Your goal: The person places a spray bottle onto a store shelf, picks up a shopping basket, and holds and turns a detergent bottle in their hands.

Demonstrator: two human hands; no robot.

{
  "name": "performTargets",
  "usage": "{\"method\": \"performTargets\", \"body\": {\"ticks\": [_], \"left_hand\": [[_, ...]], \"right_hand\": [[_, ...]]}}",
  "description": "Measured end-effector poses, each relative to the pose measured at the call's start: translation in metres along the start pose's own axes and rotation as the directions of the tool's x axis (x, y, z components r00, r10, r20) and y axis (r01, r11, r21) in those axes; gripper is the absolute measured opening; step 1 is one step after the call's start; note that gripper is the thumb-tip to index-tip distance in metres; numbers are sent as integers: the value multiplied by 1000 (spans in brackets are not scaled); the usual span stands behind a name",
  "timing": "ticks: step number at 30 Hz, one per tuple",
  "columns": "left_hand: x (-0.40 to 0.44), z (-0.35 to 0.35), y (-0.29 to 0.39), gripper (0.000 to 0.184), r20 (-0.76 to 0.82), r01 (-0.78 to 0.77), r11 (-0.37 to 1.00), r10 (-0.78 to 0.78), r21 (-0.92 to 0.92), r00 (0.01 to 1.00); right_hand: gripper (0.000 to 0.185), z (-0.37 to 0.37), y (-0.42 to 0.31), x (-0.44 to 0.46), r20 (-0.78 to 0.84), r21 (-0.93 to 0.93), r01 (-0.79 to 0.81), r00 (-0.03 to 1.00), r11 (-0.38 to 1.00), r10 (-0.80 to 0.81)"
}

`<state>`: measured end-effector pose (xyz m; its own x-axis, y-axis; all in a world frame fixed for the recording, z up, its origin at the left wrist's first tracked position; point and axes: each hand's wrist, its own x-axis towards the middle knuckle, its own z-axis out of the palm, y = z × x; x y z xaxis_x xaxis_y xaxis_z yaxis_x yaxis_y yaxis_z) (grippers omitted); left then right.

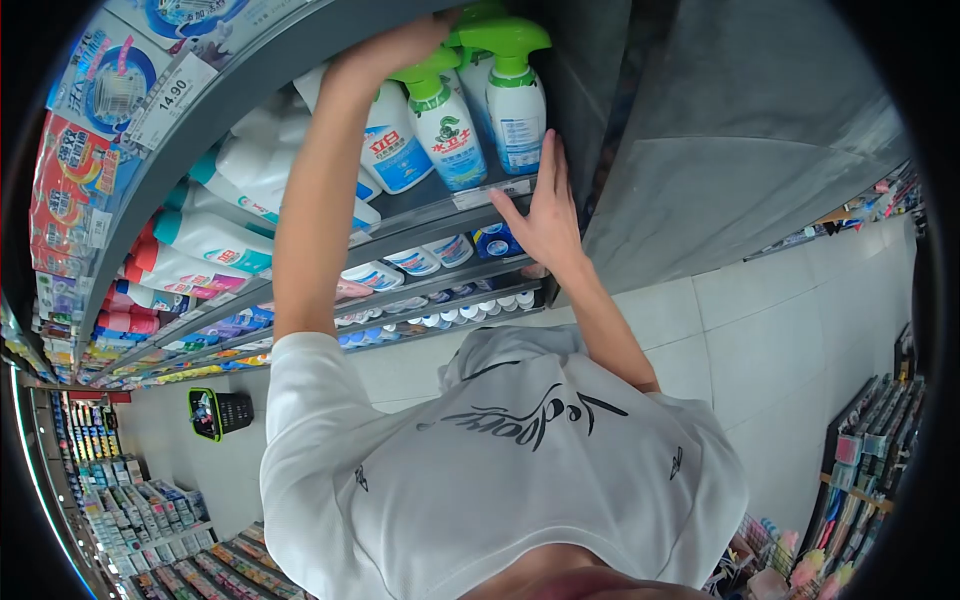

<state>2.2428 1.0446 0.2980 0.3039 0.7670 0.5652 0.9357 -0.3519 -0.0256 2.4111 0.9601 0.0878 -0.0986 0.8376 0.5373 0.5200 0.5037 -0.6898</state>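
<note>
White printed T-shirt (560,480) lies nearest. Green-trigger spray bottles (450,150) stand upright behind the shelf lip (415,217), long axes vertical, the front label facing outward — a narrow dark gap parts the rightmost from the side panel (588,90). The person's right hand (552,225), fingers extended and thumb spread, lies empty beside that bottle's base; the left hand (395,48) reaches among the triggers — its finger opening and hold cannot be told.

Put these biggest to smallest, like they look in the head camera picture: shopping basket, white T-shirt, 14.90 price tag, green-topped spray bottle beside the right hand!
1. White T-shirt
2. Green-topped spray bottle
3. Shopping basket and 14.90 price tag: too alike to rank; the basket is farther away.
</note>
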Motion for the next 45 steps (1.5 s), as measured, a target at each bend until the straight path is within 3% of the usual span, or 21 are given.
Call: {"method": "performTargets", "body": {"ticks": [4,12,45], "left_hand": [[20,-1,-12,41,145,-10,999,18,-53,989],[27,-1,-20,41,238,-1,994,27,-108,971],[23,-4,-16,39,308,3,979,62,-205,950]], "right_hand": [[96,-2,2,0,2,8,0,1000,1000,0],[96,-3,3,1,36,14,-25,999,1000,24],[94,-3,2,3,68,64,-20,998,998,16]]}}
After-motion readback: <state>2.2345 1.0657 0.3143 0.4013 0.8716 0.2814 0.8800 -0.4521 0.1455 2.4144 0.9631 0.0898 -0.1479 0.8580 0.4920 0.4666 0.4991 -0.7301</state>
